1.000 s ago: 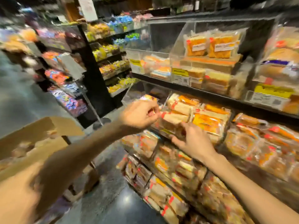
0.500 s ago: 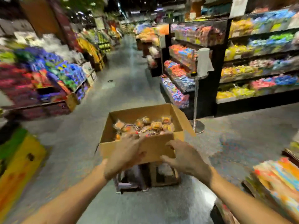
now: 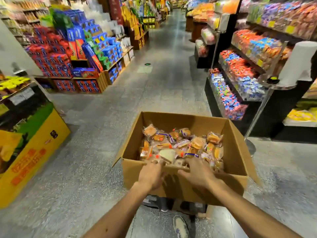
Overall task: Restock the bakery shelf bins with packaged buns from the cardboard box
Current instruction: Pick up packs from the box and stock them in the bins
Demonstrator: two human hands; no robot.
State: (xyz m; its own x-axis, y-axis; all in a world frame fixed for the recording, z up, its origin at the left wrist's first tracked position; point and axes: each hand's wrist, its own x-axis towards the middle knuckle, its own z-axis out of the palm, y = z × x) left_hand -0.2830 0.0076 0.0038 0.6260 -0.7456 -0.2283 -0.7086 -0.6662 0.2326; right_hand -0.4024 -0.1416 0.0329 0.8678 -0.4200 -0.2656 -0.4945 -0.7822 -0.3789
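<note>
Cardboard box [image 3: 180,188] stands directly ahead of both hands with its flaps folded outward. It is raised off the floor [image 3: 103,152] on a support that is mostly hidden beneath it. Packaged buns [image 3: 181,145] lie in a loose heap in the bottom of the box, just beyond the fingertips. Each bun is in a clear wrapper with red or blue print.

Left hand [image 3: 151,176] lies over the near wall of the box, back upward, fingers stretched forward to the rim and gripping nothing. Right hand [image 3: 197,172] is just beside it, across the same wall. Its fingers are spread and extended toward the nearest packets with no grip formed, and its fingertips are partly hidden.

Shoe [image 3: 180,227] shows below the forearms. Yellow display carton [image 3: 39,148] sits well to the left of the left hand. Snack shelves [image 3: 240,74] run along the aisle to the right of the right hand.
</note>
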